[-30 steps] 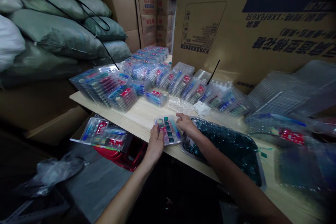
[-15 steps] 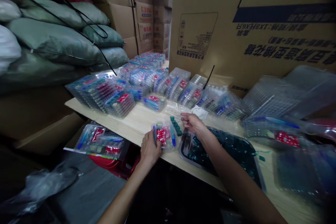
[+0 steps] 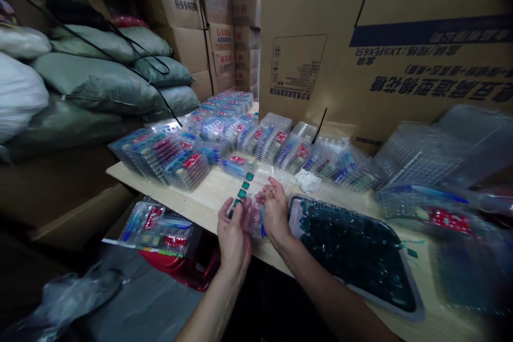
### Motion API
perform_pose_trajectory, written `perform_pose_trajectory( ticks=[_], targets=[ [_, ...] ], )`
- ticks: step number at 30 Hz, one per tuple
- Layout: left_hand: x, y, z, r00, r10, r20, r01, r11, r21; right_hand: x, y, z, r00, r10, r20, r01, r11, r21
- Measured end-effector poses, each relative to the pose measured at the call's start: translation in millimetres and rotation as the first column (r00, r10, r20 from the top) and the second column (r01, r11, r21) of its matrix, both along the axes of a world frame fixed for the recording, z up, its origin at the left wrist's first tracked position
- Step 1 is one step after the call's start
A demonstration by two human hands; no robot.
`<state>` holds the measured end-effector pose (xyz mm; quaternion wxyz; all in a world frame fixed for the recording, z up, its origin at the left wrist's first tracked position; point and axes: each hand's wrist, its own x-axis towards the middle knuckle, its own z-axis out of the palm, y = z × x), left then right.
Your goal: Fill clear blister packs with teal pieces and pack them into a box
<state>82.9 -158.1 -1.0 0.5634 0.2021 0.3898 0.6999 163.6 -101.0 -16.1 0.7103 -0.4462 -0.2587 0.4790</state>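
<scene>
My left hand [image 3: 232,230] and my right hand [image 3: 274,208] are raised together over the near edge of the wooden table [image 3: 208,192], both closed on one clear plastic blister pack [image 3: 255,220]. The pack stands nearly on edge between my palms. A blue pen shows in it beside my right palm, and a row of small green squares [image 3: 242,189] sticks up above my left fingers. A metal tray [image 3: 360,299] heaped with dark green pieces lies just right of my right wrist.
Rows of filled blister packs [image 3: 188,163] stand across the table's back. Empty clear shells [image 3: 420,152] pile up at right, with large cardboard boxes [image 3: 360,53] behind. More packs [image 3: 160,224] and a red stool [image 3: 180,267] are below the table edge. Stuffed sacks [image 3: 96,80] fill the left.
The pack lay flat on the table with my hands at its two sides. Now both hands have lifted it and tipped it up on edge between them.
</scene>
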Motion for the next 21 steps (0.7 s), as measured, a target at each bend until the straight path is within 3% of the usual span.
perform_pose_trajectory(
  ticks=[2, 5, 8, 10, 13, 17, 21],
  targets=[
    [-22, 14, 9.1, 0.997, -0.070, -0.031, 0.069, 0.997, -0.019, 14, -8, 0.3, 0.984, 0.070, 0.165, -0.069, 0.998, -0.014],
    [-60, 39, 27.1, 0.916, -0.355, -0.186, 0.339, 0.934, -0.114, 50, -6, 15.2, 0.878, 0.262, 0.400, -0.260, 0.964, -0.061],
    [-83, 70, 44.7, 0.680, -0.649, -0.342, 0.604, 0.760, -0.240, 76, 1, 35.7, 0.651, 0.434, 0.623, -0.516, 0.855, -0.056],
    [-86, 93, 52.2, 0.506, -0.750, -0.426, 0.698, 0.647, -0.308, 80, -2, 40.8, 0.516, 0.434, 0.739, -0.549, 0.829, -0.104],
    [-81, 125, 51.1, 0.324, -0.749, -0.578, 0.732, 0.585, -0.348, 69, -21, 26.3, 0.451, 0.425, 0.785, -0.421, 0.877, -0.233],
    [-59, 157, 25.0, 0.063, -0.647, -0.760, 0.752, 0.531, -0.391, 46, -55, -9.5, 0.401, 0.462, 0.791, -0.265, 0.885, -0.383],
    [-27, 173, -8.2, -0.163, -0.383, -0.909, 0.736, 0.566, -0.371, 34, -72, -19.1, 0.247, 0.453, 0.856, -0.111, 0.891, -0.439]
  ],
)
